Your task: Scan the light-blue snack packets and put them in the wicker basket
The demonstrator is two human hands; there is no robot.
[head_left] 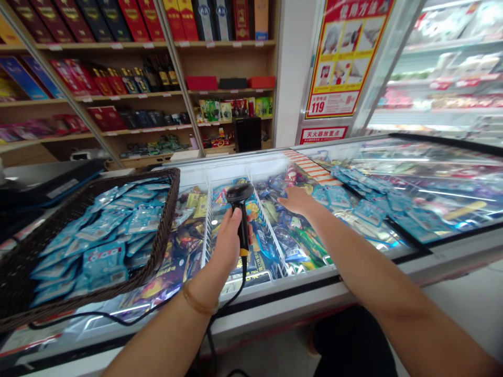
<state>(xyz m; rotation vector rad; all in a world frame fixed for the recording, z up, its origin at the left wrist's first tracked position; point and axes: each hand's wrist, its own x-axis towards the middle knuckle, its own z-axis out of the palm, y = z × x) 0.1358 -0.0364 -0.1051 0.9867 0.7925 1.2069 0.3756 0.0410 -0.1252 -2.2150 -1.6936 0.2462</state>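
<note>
My left hand is wrapped round the handle of a black barcode scanner, its head up and its cable hanging down. A bracelet circles that wrist. My right hand reaches over the open part of a chest freezer, thumb and fingers apart, with the fingertips partly hidden. Just beyond it is a red-and-white package; whether they touch, I cannot tell. Below lie packaged frozen treats, parted by a white wire divider.
A dark wicker basket full of blue packets stands on the freezer's left side. More blue packets lie on the glass at right, near an orange-striped strip. Shelves of boxes line the back. The scanner's cable trails left.
</note>
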